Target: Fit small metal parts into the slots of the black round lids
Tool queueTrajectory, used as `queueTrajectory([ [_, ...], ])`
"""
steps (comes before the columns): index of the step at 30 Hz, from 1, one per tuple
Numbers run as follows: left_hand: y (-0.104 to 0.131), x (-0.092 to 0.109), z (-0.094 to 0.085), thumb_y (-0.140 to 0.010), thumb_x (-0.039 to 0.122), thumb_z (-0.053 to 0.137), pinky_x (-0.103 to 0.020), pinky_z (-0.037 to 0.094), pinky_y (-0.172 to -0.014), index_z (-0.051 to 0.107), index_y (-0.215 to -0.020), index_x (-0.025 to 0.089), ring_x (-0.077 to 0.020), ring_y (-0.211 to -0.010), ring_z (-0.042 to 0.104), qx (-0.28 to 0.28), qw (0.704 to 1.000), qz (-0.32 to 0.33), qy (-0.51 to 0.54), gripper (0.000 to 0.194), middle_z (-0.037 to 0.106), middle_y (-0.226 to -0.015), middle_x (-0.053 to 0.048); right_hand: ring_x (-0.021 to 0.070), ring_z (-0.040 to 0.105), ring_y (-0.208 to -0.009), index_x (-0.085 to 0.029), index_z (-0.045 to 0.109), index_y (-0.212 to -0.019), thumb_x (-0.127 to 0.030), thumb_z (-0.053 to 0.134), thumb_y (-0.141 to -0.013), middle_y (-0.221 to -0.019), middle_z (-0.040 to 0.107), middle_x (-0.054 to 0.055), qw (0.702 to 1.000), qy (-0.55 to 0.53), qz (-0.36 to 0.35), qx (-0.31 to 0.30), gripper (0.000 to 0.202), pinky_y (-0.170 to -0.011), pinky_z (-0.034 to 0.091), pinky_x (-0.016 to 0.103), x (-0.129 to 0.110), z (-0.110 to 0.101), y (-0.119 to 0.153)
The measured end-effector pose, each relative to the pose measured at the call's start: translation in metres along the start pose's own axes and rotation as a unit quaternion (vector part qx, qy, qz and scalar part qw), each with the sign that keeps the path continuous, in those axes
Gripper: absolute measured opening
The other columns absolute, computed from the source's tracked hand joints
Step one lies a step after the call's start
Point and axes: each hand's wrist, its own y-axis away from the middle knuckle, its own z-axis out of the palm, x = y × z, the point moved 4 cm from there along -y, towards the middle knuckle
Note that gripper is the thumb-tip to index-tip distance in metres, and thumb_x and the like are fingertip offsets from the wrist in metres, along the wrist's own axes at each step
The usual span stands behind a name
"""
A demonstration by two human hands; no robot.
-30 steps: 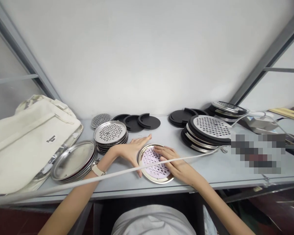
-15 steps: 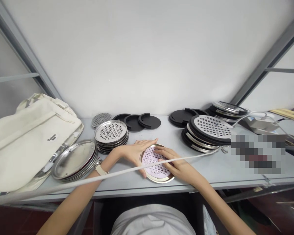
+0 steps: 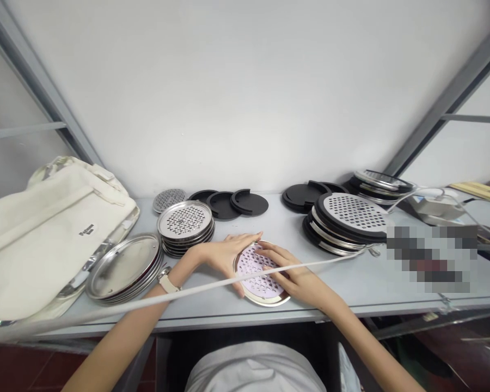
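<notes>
A round metal tray (image 3: 275,301) with a raised shiny rim lies on the grey tabletop in front of me. A pale lilac perforated disc (image 3: 253,280) fills its middle. My left hand (image 3: 224,255) curves round the tray's left side, its thumb at the lower edge and its fingers at the upper edge. From the right, my right hand (image 3: 294,272) rests on the disc, fingers apart and slightly bent over its holes. Left of the tray is a stack of silver perforated round trays (image 3: 185,220). A white cord (image 3: 212,283) crosses in front of both hands.
Plain round metal trays (image 3: 124,267) are stacked beside a cream bag (image 3: 53,239) at left. Black discs (image 3: 251,202) lie near the wall. At right stand black-rimmed perforated plates (image 3: 355,212) in a stack, more round pieces (image 3: 381,182) and a white box (image 3: 433,205).
</notes>
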Motion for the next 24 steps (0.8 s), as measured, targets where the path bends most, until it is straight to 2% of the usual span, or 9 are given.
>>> queueTrajectory([
  [3,0.001,0.002,0.0,-0.046,0.061,0.078,-0.048,0.006,-0.113,-0.004,-0.146,0.019,-0.0373,-0.139,0.003,0.006,1.0,-0.003,0.008,0.136,0.002,-0.154,-0.01,0.0219,0.032,-0.134,-0.026,0.038,-0.137,-0.034,0.042,-0.093,-0.146,0.034,0.007,1.0,0.007,0.0,0.012,0.045,-0.111,0.031,0.043,0.0,0.0,0.0],
  [10,0.002,0.003,0.0,-0.052,0.06,0.076,-0.049,0.008,-0.113,-0.003,-0.147,0.022,-0.0352,-0.14,0.002,0.001,1.0,0.004,0.003,0.129,0.001,-0.154,-0.008,0.021,0.036,-0.131,-0.026,0.04,-0.135,-0.032,0.042,-0.093,-0.139,0.043,0.008,1.0,0.01,0.005,0.001,0.042,-0.11,0.031,0.042,0.002,0.001,0.0],
  [16,-0.001,-0.004,0.004,-0.044,0.061,0.079,-0.052,0.007,-0.113,-0.005,-0.146,0.024,-0.0362,-0.14,-0.003,-0.013,1.0,0.005,0.007,0.137,-0.002,-0.154,-0.01,0.022,0.039,-0.128,-0.027,0.04,-0.133,-0.03,0.038,-0.094,-0.135,0.046,0.008,1.0,0.003,-0.004,0.02,0.039,-0.108,0.033,0.045,0.002,0.001,0.0],
  [24,-0.003,-0.008,0.005,-0.043,0.062,0.078,-0.052,0.006,-0.112,-0.003,-0.147,0.023,-0.0372,-0.139,-0.004,-0.008,1.0,0.01,0.013,0.138,0.0,-0.154,-0.011,0.0232,0.041,-0.126,-0.026,0.039,-0.134,-0.029,0.035,-0.095,-0.134,0.047,0.009,1.0,0.002,-0.014,0.026,0.039,-0.106,0.036,0.046,-0.001,0.0,-0.003],
])
